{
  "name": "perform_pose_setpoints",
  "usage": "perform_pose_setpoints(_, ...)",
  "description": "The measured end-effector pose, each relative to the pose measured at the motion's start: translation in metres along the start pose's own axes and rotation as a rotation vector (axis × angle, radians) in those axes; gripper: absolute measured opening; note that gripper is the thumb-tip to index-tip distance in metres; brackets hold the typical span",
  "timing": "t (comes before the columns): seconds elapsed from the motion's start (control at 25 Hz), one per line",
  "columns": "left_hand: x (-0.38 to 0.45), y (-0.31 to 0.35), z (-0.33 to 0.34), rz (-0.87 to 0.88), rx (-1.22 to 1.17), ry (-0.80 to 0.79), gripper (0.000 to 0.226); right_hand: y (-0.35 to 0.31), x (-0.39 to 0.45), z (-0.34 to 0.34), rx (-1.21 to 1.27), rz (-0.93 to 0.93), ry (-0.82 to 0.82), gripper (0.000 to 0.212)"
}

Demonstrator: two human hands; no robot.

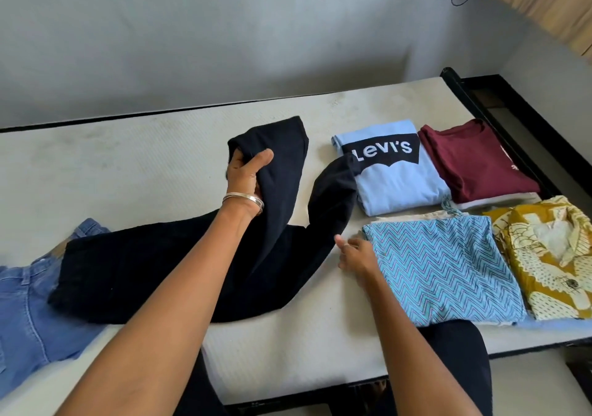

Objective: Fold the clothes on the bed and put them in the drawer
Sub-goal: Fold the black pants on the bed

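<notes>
Dark navy trousers (153, 271) lie across the bare mattress (128, 159). My left hand (246, 172) grips one leg end and holds it lifted above the bed. The other leg curls toward the folded light-blue Levi's shirt (400, 185). My right hand (355, 255) rests on the mattress at the near-left corner of the folded blue zigzag garment (445, 268), beside the trousers' edge; whether it pinches fabric I cannot tell. Blue jeans (28, 313) lie unfolded at the left edge.
A folded maroon shirt (474, 162) and a folded mustard patterned shirt (551, 255) lie at the right. The black bed frame (474, 101) runs along the right side. A wall stands behind the bed. No drawer is in view.
</notes>
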State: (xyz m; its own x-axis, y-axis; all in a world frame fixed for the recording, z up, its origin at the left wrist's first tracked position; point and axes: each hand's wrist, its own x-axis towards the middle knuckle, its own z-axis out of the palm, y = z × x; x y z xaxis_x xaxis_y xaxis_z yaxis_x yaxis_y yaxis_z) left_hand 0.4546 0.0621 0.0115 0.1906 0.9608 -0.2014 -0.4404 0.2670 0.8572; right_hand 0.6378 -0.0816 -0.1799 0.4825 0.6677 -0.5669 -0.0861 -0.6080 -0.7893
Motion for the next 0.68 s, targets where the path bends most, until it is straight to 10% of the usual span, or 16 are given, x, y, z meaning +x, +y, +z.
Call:
perform_pose_setpoints(0.24, 0.011, 0.02, 0.001, -0.11, -0.02, 0.038, 0.026, -0.088, 0.044, 0.021, 0.584, -0.011, 0.168, 0.056)
perform_pose_setpoints(0.36, 0.016, 0.027, 0.002, -0.144, -0.03, 0.032, 0.026, -0.129, 0.052, 0.019, 0.379, -0.002, 0.218, 0.024)
perform_pose_setpoints(0.68, -0.002, 0.005, 0.04, -0.163, -0.062, -0.011, 0.033, -0.169, -0.106, 0.02, -0.082, -0.491, 0.934, 0.06)
